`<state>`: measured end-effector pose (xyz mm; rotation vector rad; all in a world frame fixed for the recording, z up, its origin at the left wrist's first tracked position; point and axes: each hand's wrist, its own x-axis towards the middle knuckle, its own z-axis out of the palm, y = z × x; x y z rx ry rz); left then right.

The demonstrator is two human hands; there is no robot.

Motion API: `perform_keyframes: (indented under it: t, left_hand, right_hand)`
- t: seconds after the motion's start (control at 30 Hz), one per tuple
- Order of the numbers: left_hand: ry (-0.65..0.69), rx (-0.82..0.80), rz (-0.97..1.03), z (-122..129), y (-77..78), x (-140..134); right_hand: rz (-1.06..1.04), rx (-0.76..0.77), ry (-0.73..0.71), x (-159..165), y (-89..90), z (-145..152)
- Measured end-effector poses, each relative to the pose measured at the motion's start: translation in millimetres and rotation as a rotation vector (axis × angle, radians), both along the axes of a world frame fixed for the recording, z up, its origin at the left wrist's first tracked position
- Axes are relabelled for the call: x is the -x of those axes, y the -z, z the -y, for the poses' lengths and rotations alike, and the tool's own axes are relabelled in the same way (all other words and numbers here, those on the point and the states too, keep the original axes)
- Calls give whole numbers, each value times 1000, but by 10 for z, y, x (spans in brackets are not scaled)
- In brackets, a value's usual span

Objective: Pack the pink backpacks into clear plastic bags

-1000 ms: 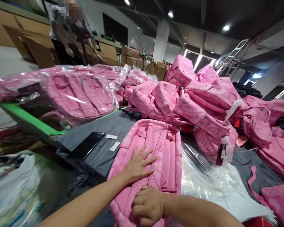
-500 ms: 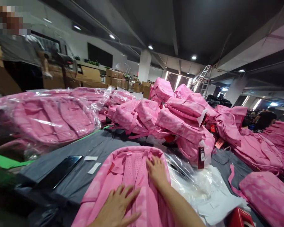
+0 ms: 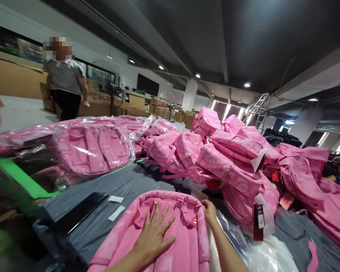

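A pink backpack (image 3: 187,241) lies in front of me with its strap side up, its two padded straps running down the middle. My left hand (image 3: 153,236) rests flat on the straps, fingers spread. At the bag's upper right edge, my right hand (image 3: 209,212) is closed, its fingers curled against the rim and partly hidden. Beside that arm, clear plastic bags (image 3: 235,230) lie crumpled on the dark grey cloth (image 3: 130,181).
A pile of pink backpacks (image 3: 229,162) rises beyond, some with hang tags (image 3: 258,222). At left, plastic-wrapped backpacks (image 3: 95,149) lie by a green-edged box (image 3: 24,177). A phone (image 3: 76,213) and white paper slips (image 3: 116,213) lie nearby. Farther back stands a person (image 3: 65,81).
My left hand has moved up the backpack and flattened on the straps. My right hand has shifted from the right strap to the bag's outer edge. The view has turned left.
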<state>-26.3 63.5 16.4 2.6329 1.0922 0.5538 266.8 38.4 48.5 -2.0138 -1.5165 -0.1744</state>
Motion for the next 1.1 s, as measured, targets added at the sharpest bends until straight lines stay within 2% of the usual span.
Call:
perform_keyframes:
  t: [0.13,0.23,0.33,0.4,0.5,0.67,0.73,0.8,0.87,0.93,1.03,1.1]
  left_hand:
    - [5,46,-7,-1,-60,12]
    - [-5,78,-20,4,-102,20]
    - [-7,61,7,3,-89,17]
    - [1,28,38,-4,-53,6]
    - [8,-6,67,-15,7,-23]
    - [7,-30,106,-42,52,-49]
    - [9,-24,121,-46,20,-38]
    - [23,6,163,-23,-55,-20]
    - [87,116,309,42,-160,-19]
    - [124,394,563,141,-262,-69]
    - [61,859,817,299,-337,-266]
    - [14,1037,835,381,-326,-437]
  right_hand:
    - [-18,-11,117,-171,378,-61]
    - [-32,2,226,-410,353,-93]
    - [-5,-24,279,-670,83,-72]
    - [41,-49,255,-764,-143,10]
    - [133,-68,184,-735,-459,210]
    - [252,-80,29,-345,-927,548]
    - [277,-140,28,-98,-1092,695]
    - [337,-255,20,182,-1173,874]
    - [460,-388,-29,458,-1106,1077]
    - [628,-459,-109,693,-878,1281]
    - [815,-344,-190,974,-384,1573]
    - [876,-216,-202,1149,-134,1769]
